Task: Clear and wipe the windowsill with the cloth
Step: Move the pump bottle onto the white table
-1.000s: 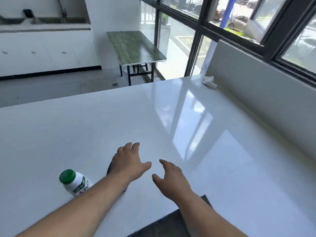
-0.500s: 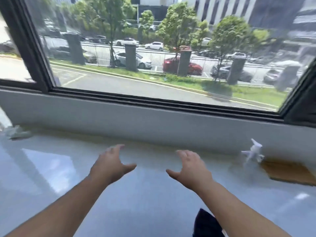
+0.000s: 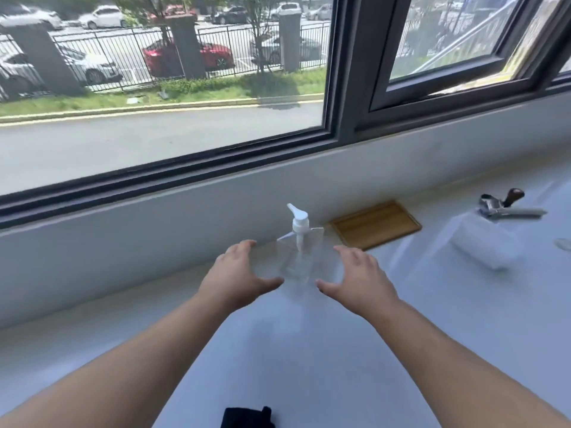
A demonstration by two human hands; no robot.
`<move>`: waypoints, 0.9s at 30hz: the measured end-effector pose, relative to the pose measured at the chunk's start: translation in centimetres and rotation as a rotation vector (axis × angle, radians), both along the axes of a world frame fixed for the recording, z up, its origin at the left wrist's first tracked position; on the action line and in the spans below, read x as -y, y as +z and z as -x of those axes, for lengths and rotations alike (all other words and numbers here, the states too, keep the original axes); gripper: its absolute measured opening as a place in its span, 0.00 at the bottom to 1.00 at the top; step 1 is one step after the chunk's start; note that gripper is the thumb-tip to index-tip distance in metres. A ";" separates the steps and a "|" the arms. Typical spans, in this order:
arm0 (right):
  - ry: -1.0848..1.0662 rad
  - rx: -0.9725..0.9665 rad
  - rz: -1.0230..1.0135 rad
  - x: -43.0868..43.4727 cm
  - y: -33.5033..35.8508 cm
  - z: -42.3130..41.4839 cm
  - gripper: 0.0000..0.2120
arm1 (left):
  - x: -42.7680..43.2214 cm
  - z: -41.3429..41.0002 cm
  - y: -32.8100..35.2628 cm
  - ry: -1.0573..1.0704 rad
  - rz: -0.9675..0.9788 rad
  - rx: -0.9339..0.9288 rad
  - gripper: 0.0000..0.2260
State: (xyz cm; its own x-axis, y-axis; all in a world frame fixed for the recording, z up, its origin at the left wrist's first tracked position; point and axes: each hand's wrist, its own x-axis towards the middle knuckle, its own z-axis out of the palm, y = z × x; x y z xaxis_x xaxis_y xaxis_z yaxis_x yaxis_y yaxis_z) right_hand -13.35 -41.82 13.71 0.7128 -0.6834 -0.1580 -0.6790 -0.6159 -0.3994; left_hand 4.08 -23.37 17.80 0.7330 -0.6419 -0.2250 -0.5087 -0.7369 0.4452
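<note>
A clear pump bottle with a white pump head stands on the white windowsill close to the wall under the window. My left hand is open just left of the bottle, and my right hand is open just right of it. Neither hand touches the bottle. A black cloth shows partly at the bottom edge of the view, near me.
A flat wooden tray lies right of the bottle against the wall. Further right sit a white block-shaped container and a metal tool with a dark handle. The dark window frame runs above the sill.
The view has swung right from the wide white surface to the window. The pump bottle has come to the centre, and both open hands now flank it.
</note>
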 end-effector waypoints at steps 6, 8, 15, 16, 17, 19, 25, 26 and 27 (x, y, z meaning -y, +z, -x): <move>-0.139 0.003 -0.305 3.3 -7.1 -2.7 0.49 | 8.4 -1.3 -5.4 0.023 0.032 -0.062 0.57; -0.215 0.066 -0.489 3.7 -8.9 -3.9 0.48 | 10.3 -1.8 -6.9 0.050 0.062 -0.093 0.59; -0.583 0.355 -1.140 3.3 -11.9 -8.1 0.33 | 13.5 -2.8 -9.3 0.092 0.113 -0.141 0.59; -0.587 0.370 -1.170 2.7 -11.9 -8.6 0.33 | 13.3 -2.9 -9.2 0.096 0.112 -0.132 0.59; -0.585 0.378 -1.191 2.1 -11.7 -9.0 0.33 | 13.0 -3.1 -8.9 0.105 0.110 -0.122 0.58; -0.568 0.389 -1.227 0.4 -11.1 -9.9 0.31 | 11.4 -3.5 -8.2 0.132 0.112 -0.104 0.57; -0.400 0.341 -1.312 -9.2 -8.0 -14.1 0.29 | -1.0 -5.8 -5.4 0.343 0.172 -0.068 0.53; -0.351 0.319 -1.319 -11.7 -7.4 -14.9 0.28 | -4.0 -6.0 -4.9 0.389 0.185 -0.060 0.53; -0.300 0.290 -1.324 -14.3 -6.8 -15.6 0.28 | -7.2 -6.2 -4.5 0.436 0.204 -0.051 0.53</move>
State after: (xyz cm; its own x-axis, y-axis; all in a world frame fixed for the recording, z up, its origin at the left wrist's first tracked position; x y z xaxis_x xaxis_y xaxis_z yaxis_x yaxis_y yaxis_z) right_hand 2.23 -27.52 6.89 0.6854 -0.2739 -0.6747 -0.5097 0.4814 -0.7131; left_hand 10.33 -16.13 13.34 0.9350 -0.3117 -0.1691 -0.1454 -0.7718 0.6190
